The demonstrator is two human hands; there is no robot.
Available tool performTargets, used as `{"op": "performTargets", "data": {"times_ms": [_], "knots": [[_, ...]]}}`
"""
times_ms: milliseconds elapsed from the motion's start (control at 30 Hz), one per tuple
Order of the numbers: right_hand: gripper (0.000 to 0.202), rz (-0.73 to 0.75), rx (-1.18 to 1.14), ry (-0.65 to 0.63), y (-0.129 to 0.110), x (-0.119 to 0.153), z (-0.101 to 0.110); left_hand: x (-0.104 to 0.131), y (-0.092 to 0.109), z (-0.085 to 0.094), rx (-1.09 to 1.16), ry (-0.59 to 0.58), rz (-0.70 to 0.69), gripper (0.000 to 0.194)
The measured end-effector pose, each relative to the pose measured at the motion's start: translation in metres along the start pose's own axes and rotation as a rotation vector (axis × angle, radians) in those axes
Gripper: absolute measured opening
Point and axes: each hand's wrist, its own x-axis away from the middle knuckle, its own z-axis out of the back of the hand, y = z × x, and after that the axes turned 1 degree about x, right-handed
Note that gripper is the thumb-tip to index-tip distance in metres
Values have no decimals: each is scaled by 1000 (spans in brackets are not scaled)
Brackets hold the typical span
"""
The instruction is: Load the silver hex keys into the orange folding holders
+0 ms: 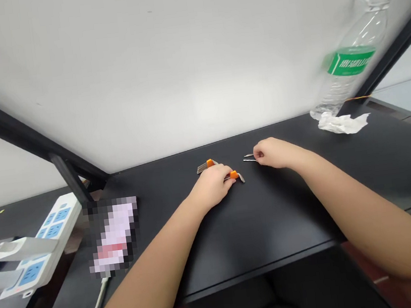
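Note:
My left hand (212, 187) is closed on a hex key set (234, 175) with an orange holder; bent metal ends stick out to its right. Just behind that hand lies a second hex key set (203, 167), also with an orange clip, on the black desk. Over to the right, the fingertips of my right hand (275, 152) pinch a thin metal hex key (249, 160) low over the desk top. Another small metal piece (248, 155) shows just behind it, partly covered by the fingers; whether it is held I cannot tell.
A large clear bottle (352, 61) with a green label stands at the back right by crumpled tissue (343, 123). On the left are a blurred-out phone (114, 235) with a white cable (97, 307) and a white power strip (63, 219). A pale wall (181, 77) rises behind the desk (246, 239).

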Motion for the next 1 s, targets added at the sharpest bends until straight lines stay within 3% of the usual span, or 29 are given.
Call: {"op": "performTargets", "data": {"times_ms": [200,433,633,1000], "knots": [[6,-7,88,-70,-20,10,0,1,2,3,-87,3,38,18],[8,203,-373,-256,-14,20,8,0,3,5,-97,-17,21,15],[7,217,-421,-271,-17,21,9,-1,3,5,-76,-9,6,16],[9,236,-432,-157,-17,22,13,1,1,6,-82,4,-44,16]]}}
